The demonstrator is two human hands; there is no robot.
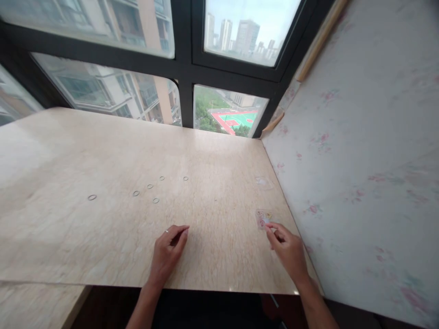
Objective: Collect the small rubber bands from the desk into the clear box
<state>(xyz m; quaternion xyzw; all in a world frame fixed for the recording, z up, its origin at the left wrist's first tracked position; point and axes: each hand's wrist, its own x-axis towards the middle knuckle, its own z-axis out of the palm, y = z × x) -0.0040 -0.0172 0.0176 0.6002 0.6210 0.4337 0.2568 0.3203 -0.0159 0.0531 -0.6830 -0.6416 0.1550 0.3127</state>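
Note:
My right hand (286,246) pinches, thumb against fingertips, at the lower edge of a small clear plastic packet (261,220). The packet lies on the stone counter and has pink and yellow printing or contents, too small to read. To the left, my left hand (168,251) rests low over the counter, its fingers curled and its thumb near the index fingertip; I see nothing between them. A ring is on one of its fingers. Beyond it lie several thin hoops, among them a darker one (92,197) at the far left and a pale one (156,200) nearest that hand.
A second clear packet (264,183) lies farther back, close to the flowered wall (343,192) on the right. The marbled counter (219,256) runs back to dark window frames (187,100). A tiny dark speck (215,199) sits mid-counter.

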